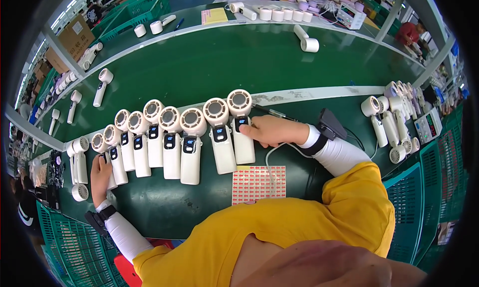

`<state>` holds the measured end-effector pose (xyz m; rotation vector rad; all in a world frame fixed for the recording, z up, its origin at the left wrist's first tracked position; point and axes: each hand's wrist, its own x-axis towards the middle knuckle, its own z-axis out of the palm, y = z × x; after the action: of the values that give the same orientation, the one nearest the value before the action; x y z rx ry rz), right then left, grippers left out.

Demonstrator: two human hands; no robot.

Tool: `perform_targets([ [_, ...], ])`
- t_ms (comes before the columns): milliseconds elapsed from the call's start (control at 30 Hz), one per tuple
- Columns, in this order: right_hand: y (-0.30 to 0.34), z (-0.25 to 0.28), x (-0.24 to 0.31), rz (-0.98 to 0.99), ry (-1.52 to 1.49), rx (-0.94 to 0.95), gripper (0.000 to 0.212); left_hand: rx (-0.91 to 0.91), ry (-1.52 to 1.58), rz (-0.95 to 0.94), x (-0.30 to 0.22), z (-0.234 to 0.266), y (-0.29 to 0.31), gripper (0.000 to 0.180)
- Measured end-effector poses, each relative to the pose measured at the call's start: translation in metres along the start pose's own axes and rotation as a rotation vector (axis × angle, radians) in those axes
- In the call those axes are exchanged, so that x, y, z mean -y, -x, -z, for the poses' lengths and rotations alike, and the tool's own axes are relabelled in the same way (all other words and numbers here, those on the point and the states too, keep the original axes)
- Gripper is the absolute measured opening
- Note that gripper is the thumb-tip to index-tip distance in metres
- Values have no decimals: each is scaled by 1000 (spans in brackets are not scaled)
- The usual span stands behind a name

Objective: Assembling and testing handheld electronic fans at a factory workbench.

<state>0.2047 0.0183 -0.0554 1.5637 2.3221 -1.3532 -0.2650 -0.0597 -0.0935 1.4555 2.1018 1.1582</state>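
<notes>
The right hand [273,130] lays its thumb on the front of the rightmost fan [245,151], and the left hand [101,176] covers part of the leftmost fan [99,143]; with fingers hidden, I cannot tell whether either pinches. Between the grips lie 7 middle fans [172,163], and most of these 9 show lit displays, so this row looks well along. Whether the right cluster [390,125] beyond the right hand and left cluster [81,167] outside the left are finished or remaining is unclear.
</notes>
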Motion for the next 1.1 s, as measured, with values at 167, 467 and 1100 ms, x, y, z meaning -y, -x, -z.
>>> perform_targets([
  [167, 3, 47, -4, 252, 363, 48, 37, -20, -363, -29, 12, -14, -10, 35],
  [467, -73, 203, -193, -481, 597, -1459, 58, -226, -371, -182, 21, -15, -5, 36],
  [1100, -66, 218, -249, -417, -45, -1635, 48, -134, -189, -72, 24, -10, 2, 41],
])
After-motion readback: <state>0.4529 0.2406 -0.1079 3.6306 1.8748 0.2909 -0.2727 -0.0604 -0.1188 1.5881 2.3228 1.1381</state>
